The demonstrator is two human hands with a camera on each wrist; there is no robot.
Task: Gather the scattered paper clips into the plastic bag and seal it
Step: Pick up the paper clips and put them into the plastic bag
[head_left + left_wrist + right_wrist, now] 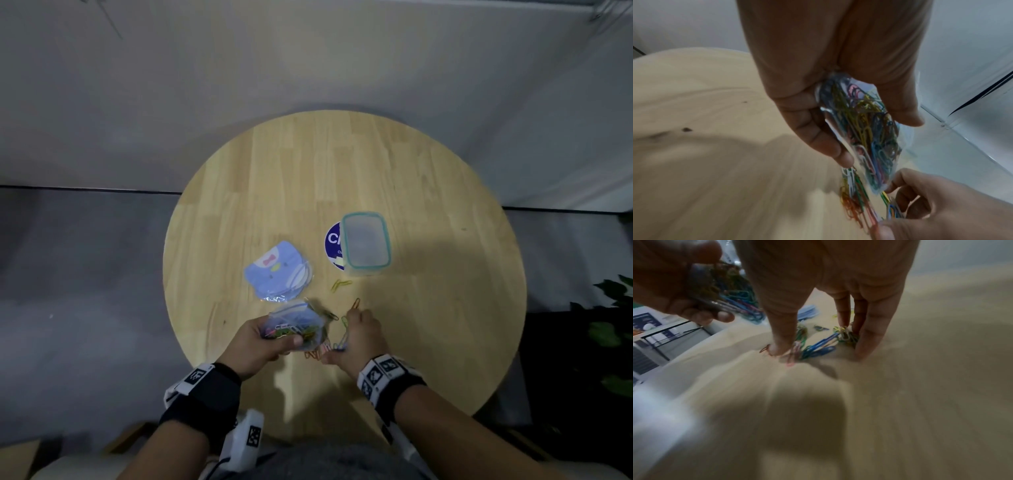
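**Clips half bagged, more to rake in**

Near the front edge of the round wooden worktop [428, 192], the left hand [260, 342] grips a clear plastic bag [296, 323] already stuffed with coloured paper clips, thumb on one face and fingers curled under the other. Just to its right, the right hand [359, 337] has thumb and fingertips pressed down on a small heap of loose paper clips [818, 347], drawing them together; whether any are actually pinched off the surface I cannot tell. A yellow clip [340, 285] and an orange clip [356, 303] lie farther out, apart from the heap.

Clips are light, stiff wire and slide easily on smooth wood, so raking them into a bunch before pinching looks wiser than picking singly; they also tangle. Thin, limp film will sag under its load, so it is best held near the mouth.

Beyond sit a blue cartoon-face pouch [274, 270] and a lidded teal-rimmed container [365, 244].
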